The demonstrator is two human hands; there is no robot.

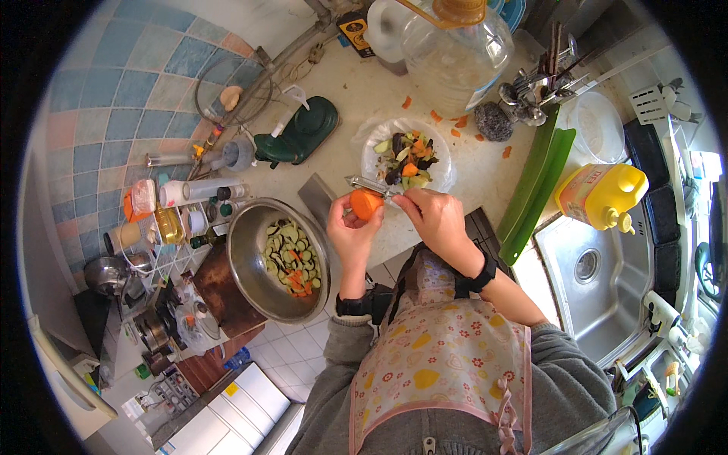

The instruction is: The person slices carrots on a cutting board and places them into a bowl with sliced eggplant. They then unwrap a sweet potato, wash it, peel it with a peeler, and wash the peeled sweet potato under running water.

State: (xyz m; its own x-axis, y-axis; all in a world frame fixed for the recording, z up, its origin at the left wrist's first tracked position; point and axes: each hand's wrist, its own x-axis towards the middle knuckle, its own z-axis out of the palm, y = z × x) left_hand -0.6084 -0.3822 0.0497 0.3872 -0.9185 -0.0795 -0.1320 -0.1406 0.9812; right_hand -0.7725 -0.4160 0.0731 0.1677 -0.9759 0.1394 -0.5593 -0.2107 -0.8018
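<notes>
My left hand (pixel 351 230) holds an orange carrot piece (pixel 365 203) near the counter's front edge. In my right hand (pixel 431 213) is a metal peeler (pixel 368 185), its head lying at the top of the carrot. Just beyond both hands, a bowl lined with clear plastic (pixel 378 165) contains dark, green and orange peelings (pixel 415 152). To the left of my left hand stands a large steel bowl (pixel 242 250) with sliced green vegetable and some orange pieces (pixel 290 256) inside. A flat metal blade (pixel 314 193) lies between the steel bowl and the lined bowl, partly hidden.
Orange scraps (pixel 462 121) lie beside a steel scourer (pixel 493 121). Behind stands a big clear jug (pixel 455 57). A long green tray-like piece (pixel 532 193), a yellow bottle (pixel 597 190) and a steel sink (pixel 614 301) are at right; a green device (pixel 301 133) sits back left.
</notes>
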